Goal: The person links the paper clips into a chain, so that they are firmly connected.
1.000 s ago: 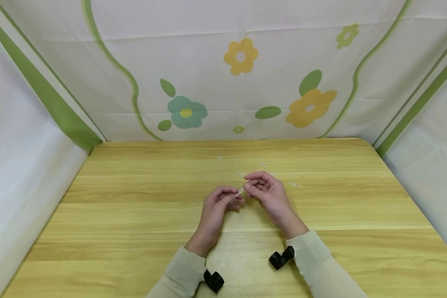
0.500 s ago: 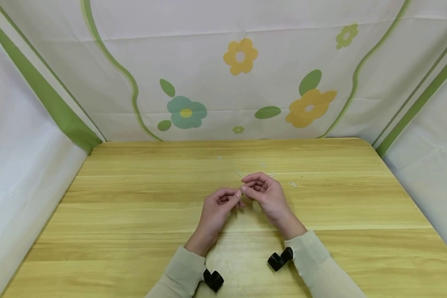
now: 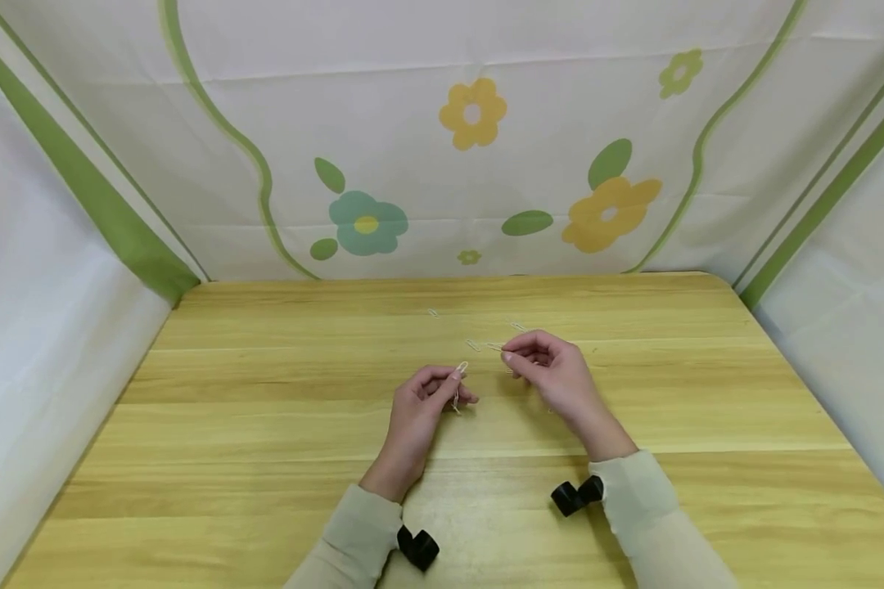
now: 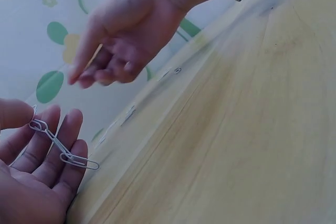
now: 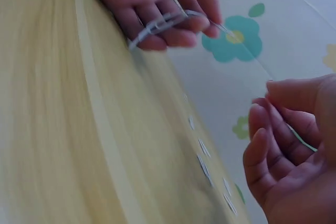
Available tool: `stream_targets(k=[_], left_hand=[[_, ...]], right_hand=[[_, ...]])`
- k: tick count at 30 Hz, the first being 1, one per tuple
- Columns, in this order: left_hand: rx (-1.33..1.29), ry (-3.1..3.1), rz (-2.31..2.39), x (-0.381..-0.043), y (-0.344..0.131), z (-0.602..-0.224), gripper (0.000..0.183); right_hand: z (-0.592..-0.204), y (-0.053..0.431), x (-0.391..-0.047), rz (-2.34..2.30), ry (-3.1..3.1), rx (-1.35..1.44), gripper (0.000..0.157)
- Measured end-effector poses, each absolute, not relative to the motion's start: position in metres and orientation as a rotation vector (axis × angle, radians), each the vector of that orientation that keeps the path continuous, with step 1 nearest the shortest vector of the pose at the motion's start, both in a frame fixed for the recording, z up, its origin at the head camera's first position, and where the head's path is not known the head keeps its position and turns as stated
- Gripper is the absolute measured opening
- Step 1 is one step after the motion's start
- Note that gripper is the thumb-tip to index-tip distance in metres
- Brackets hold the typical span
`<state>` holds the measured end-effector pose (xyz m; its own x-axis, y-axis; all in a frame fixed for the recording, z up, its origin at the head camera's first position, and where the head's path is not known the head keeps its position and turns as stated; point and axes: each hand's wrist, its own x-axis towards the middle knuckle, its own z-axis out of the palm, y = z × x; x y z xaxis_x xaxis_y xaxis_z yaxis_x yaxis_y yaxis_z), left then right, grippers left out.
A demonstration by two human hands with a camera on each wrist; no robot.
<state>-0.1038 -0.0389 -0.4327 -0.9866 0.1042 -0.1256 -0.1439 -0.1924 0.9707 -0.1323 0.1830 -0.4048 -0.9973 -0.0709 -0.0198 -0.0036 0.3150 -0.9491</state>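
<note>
A short chain of linked paper clips point(image 4: 59, 144) hangs from my left hand point(image 3: 421, 409), pinched between thumb and finger. In the left wrist view its lower links lie across the other fingers. One clip end sticks up above the thumb in the head view. My right hand point(image 3: 560, 380) is apart from the chain, to its right, over the table. Its fingers are loosely bent, and I see nothing held in them. Close to its fingertips lies a loose paper clip point(image 3: 493, 346); the hand covers part of the table there.
More loose paper clips lie toward the back of the wooden table point(image 3: 265, 458): one clip point(image 3: 432, 312) farthest back, one clip point(image 3: 473, 345) nearer, and another clip point(image 3: 518, 326) behind the right hand. A flowered white curtain point(image 3: 412, 147) stands behind the table.
The hands, earlier together at the chain, have separated. My right hand has moved off to the right; my left keeps the chain, which now hangs down with a clip end showing above the thumb.
</note>
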Motion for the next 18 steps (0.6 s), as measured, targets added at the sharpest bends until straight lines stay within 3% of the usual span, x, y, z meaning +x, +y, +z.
stream_targets(k=[10, 18], left_hand=[[-0.039, 1.828, 2.352, -0.104, -0.042, -0.432, 0.029], [-0.028, 1.824, 2.351, -0.104, -0.043, -0.434, 0.026]], right_hand=[[-0.405, 0.233, -0.119, -1.317, 2.717, -0.221, 0.018], [-0.411, 0.262, -0.116, -1.259, 2.618, -0.270, 0.024]])
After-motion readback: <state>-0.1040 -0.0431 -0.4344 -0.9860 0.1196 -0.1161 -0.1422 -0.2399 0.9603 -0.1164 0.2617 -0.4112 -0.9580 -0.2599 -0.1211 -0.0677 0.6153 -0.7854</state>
